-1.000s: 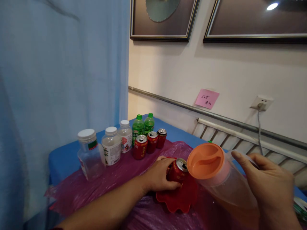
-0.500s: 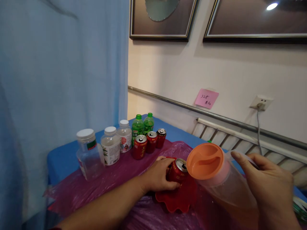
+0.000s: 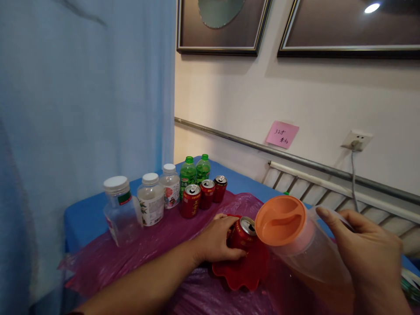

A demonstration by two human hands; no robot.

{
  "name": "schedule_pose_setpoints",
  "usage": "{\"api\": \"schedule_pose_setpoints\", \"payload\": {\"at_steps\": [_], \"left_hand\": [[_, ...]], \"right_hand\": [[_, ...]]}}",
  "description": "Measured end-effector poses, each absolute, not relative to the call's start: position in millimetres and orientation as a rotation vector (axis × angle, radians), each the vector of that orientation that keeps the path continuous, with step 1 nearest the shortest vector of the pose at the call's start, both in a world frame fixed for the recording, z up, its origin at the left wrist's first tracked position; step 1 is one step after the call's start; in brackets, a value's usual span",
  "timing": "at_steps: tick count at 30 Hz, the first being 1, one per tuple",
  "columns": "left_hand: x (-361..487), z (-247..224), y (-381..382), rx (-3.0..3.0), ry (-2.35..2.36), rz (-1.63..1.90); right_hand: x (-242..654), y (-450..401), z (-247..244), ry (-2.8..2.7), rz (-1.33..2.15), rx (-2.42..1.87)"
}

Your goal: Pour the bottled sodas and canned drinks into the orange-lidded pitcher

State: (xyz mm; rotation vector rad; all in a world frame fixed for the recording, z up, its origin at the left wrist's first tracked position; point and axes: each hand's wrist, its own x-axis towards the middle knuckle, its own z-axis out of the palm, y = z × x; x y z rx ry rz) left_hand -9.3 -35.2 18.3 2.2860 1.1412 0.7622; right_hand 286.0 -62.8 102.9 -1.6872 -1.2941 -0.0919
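My left hand [image 3: 218, 238] is wrapped round a red can [image 3: 242, 236], upright on a red scalloped dish [image 3: 241, 273]. The can's top is open. In my right hand [image 3: 367, 249] is the handle of a clear plastic pitcher [image 3: 323, 262] with an orange lid [image 3: 281, 220]. The pitcher tilts to the left, its lid right beside the can's top, with brownish liquid inside. Whether liquid is flowing out cannot be made out. Purple plastic sheeting [image 3: 164, 245] lies under the dish.
Behind my left hand stand several red cans [image 3: 190, 203], two green bottles [image 3: 188, 173] and clear jars with white lids [image 3: 151, 201]. A blue curtain [image 3: 88, 87] hangs at left. A metal rail [image 3: 229, 136], a radiator [image 3: 315, 183] and a socket [image 3: 357, 141] line the wall.
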Motion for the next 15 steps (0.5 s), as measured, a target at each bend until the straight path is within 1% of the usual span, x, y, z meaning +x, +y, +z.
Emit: {"api": "schedule_pose_setpoints", "payload": {"at_steps": [15], "left_hand": [[-8.2, 22.1, -36.4, 2.240, 1.186, 0.747]], "right_hand": [[281.8, -63.5, 105.4, -1.284, 0.007, -1.689]]}}
